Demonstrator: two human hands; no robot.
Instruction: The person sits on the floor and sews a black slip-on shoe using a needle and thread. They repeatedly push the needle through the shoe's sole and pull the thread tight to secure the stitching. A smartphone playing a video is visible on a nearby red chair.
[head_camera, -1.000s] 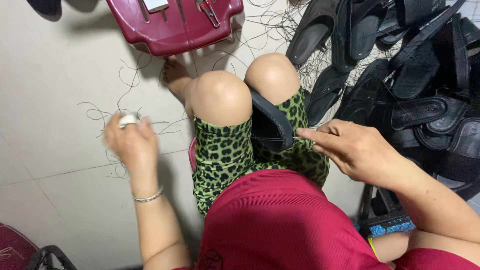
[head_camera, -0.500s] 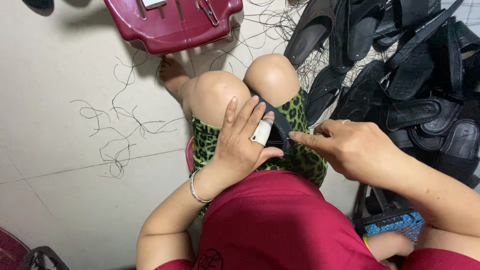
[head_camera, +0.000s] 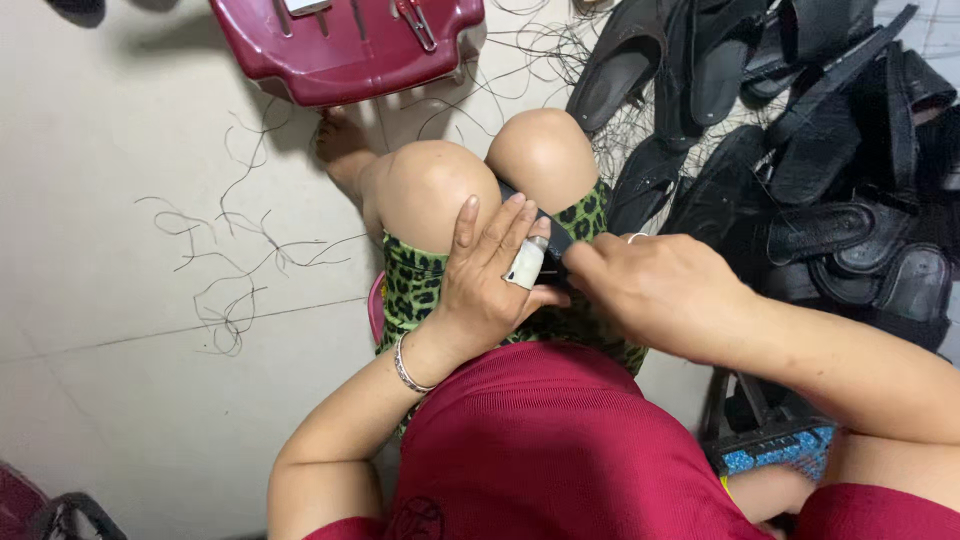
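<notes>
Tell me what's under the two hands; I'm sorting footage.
A black sandal piece lies on the lap under the left hand and right hand; most of it is covered.
</notes>
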